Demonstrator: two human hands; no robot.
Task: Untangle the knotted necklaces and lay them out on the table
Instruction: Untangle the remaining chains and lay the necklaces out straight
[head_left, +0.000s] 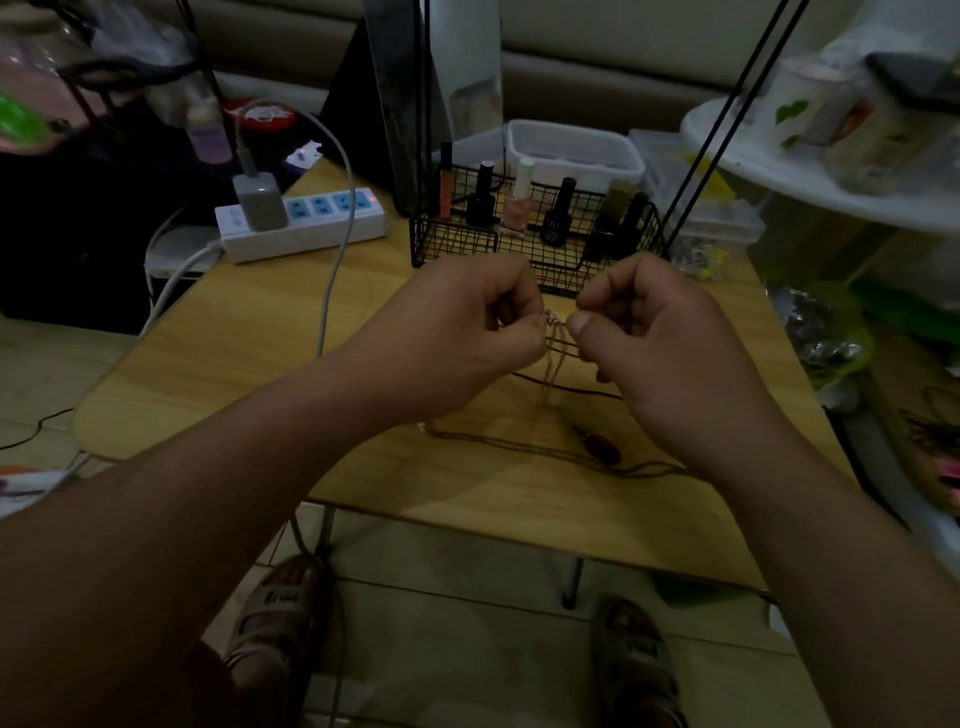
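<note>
Both hands are hovering above the wooden table (208, 374), fingers curled. The left hand (467, 332) is pinching the tangled necklaces (555, 325) on one side of the knot. The right hand (649, 332) is pinching the other side, thumb on top, and the two hands are nearly touching. Thin strands are hanging from the knot toward the tabletop. Below the hands a chain (519, 447) is lying along the table, with a dark reddish pendant (602, 447) on it. Behind them a black wire basket (452, 244) is holding nail polish bottles (517, 208) — a white power strip (306, 223) is sitting to the left.
</note>
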